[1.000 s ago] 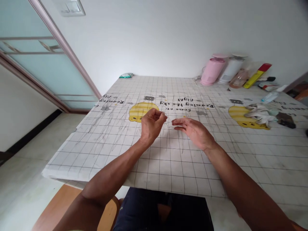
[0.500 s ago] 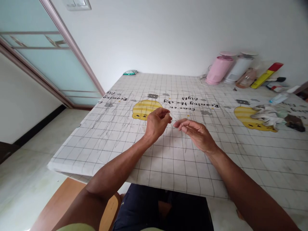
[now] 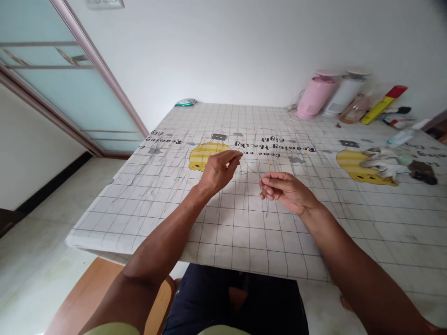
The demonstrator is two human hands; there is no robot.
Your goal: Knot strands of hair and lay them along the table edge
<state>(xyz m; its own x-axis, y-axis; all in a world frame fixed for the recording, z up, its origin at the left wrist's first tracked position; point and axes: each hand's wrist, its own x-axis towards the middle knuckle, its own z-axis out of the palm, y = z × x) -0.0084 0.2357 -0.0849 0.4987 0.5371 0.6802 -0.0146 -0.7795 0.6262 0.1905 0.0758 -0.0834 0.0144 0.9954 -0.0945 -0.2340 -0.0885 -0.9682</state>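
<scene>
"Roaming the sky" (image 3: pixel 275 146) on tablecloth (image 3: pixel 237 237) near right hand (image 3: pixel 288 191)

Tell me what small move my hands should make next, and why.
I'd probably ease the right hand slightly toward the left hand. Both sets of fingers look bunched above the checked tablecloth, with a gap between them, and the right sits nearer your body. Anything thin between them is too faint to confirm.

Soft light, faint shadows on tablecloth (image 3: pixel 230 244) (edges look stretched).
</scene>
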